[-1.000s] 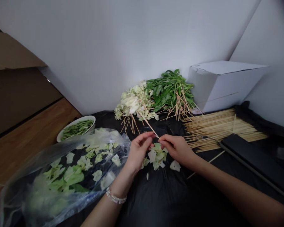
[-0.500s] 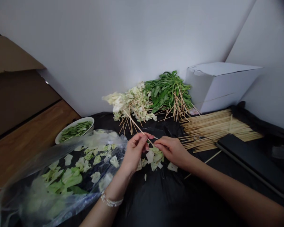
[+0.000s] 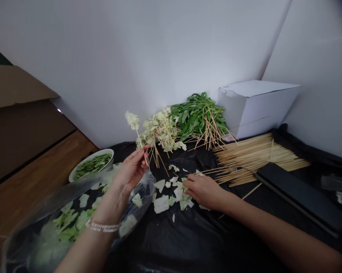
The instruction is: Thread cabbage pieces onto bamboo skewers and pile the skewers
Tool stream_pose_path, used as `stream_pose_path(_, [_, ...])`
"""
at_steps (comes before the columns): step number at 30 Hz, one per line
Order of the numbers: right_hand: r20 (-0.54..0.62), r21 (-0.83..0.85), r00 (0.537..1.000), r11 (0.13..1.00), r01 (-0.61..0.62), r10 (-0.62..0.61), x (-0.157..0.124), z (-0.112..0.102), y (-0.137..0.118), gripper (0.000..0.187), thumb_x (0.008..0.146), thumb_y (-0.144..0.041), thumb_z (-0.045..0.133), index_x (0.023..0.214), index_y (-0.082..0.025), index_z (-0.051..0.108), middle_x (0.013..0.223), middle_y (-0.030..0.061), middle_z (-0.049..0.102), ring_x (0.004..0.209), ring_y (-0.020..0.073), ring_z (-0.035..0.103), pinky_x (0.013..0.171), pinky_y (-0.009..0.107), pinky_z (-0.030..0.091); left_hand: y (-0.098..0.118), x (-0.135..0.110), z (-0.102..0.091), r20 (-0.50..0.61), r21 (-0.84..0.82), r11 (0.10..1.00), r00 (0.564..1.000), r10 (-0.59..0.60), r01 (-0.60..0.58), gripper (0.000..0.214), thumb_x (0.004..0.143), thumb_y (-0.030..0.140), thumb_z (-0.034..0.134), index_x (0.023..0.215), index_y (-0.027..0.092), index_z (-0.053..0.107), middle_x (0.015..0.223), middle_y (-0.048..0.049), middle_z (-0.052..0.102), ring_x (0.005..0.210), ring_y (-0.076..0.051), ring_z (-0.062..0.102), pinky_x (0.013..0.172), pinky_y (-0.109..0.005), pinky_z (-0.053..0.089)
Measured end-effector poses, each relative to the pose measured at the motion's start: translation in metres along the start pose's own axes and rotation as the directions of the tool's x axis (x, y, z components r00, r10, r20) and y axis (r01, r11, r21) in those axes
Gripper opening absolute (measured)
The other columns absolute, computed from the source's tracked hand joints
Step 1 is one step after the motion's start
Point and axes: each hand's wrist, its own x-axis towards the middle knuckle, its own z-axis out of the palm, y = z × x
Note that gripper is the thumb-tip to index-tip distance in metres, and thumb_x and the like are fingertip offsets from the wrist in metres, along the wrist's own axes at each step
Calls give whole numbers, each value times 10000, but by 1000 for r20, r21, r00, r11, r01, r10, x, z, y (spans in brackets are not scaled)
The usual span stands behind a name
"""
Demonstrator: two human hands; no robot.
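Note:
My left hand pinches a thin wooden skewer, held up and slightly tilted. Pale cabbage pieces are threaded at its upper end, in front of the wall. My right hand is low over loose cut cabbage leaves on the black plastic sheet. Its fingers are bent together at the right side of these leaves and touch them; what lies between the fingertips is hidden. Just beyond the left hand, a heap of cabbage skewers rests with bare stick ends pointing toward me.
Skewered green leaves lie beside a white box. On the right are many bare skewers and a dark flat case. A clear plastic bag of leaves and a bowl of green pieces occupy the left.
My hands have parted. The left carried the cabbage skewer left and away from me, turning it more upright. The right let go of the skewer's lower end and went down to the loose leaves.

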Motion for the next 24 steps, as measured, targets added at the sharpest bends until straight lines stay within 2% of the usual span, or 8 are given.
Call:
stream_pose_path(3, [-18, -3, 1000, 1000, 0, -1, 0, 2, 0, 123, 926, -273, 555, 973, -180, 622, 974, 71, 632, 836, 185, 599, 637, 289, 335, 7, 30, 4, -20, 160, 987, 999, 33, -29, 150, 858, 103, 631, 979, 65, 712, 596, 19, 585, 424, -9, 466, 405, -87, 396])
stream_pose_path(5, [-21, -1, 1000, 1000, -5, 5, 1, 3, 0, 122, 928, -278, 557, 962, -180, 619, 963, 66, 631, 819, 180, 600, 627, 287, 328, 10, 55, 9, -63, 319, 947, 997, 47, -25, 122, 863, 76, 609, 926, 70, 713, 585, 20, 593, 410, -2, 457, 412, -83, 394])
stream_pose_path(10, [-41, 8, 999, 1000, 4, -4, 0, 5, 1, 109, 933, -271, 553, 967, -185, 611, 962, 54, 630, 826, 183, 606, 630, 287, 332, 9, 108, 22, -95, 435, 900, 994, 63, -16, 88, 797, 34, 660, 720, 72, 679, 524, -4, 612, 383, -21, 455, 377, -107, 365])
stream_pose_path(14, [-52, 8, 999, 1000, 15, -14, -1, 5, 0, 107, 939, -264, 537, 966, -187, 607, 959, 49, 628, 809, 184, 612, 624, 292, 338, 0, 131, 31, -105, 476, 878, 989, 106, -44, 79, 743, 55, 716, 710, 94, 656, 565, -22, 653, 411, -36, 497, 438, -141, 426])
stream_pose_path(17, [-39, 3, 999, 1000, 17, -17, 0, 4, 0, 119, 945, -268, 529, 976, -184, 608, 964, 53, 629, 810, 185, 617, 629, 291, 352, -7, 130, 34, -101, 493, 864, 979, 175, -104, 104, 707, 92, 751, 734, 105, 652, 583, -3, 645, 492, -66, 576, 529, -177, 488])
stream_pose_path(19, [-28, -4, 1000, 1000, 10, -10, 0, 4, 0, 126, 948, -271, 525, 984, -181, 605, 971, 60, 629, 825, 192, 618, 635, 290, 366, -12, 118, 33, -87, 505, 850, 971, 224, -151, 136, 690, 131, 773, 773, 107, 668, 624, -7, 656, 544, -84, 608, 565, -192, 499])
stream_pose_path(23, [-20, -8, 1000, 1000, -9, 9, 1, 5, -1, 145, 956, -276, 511, 1016, -174, 596, 981, 72, 628, 848, 194, 615, 660, 283, 400, -26, 71, 27, -37, 523, 818, 953, 300, -238, 255, 689, 224, 782, 916, 130, 715, 754, -26, 703, 621, -95, 625, 583, -187, 472])
stream_pose_path(24, [-21, -4, 1000, 1000, -11, 11, 1, 5, -1, 152, 961, -277, 504, 1027, -172, 593, 982, 72, 626, 846, 190, 614, 664, 281, 407, -32, 57, 25, 11, 536, 801, 951, 309, -267, 284, 705, 267, 768, 954, 137, 719, 823, -42, 722, 651, -107, 640, 588, -196, 473])
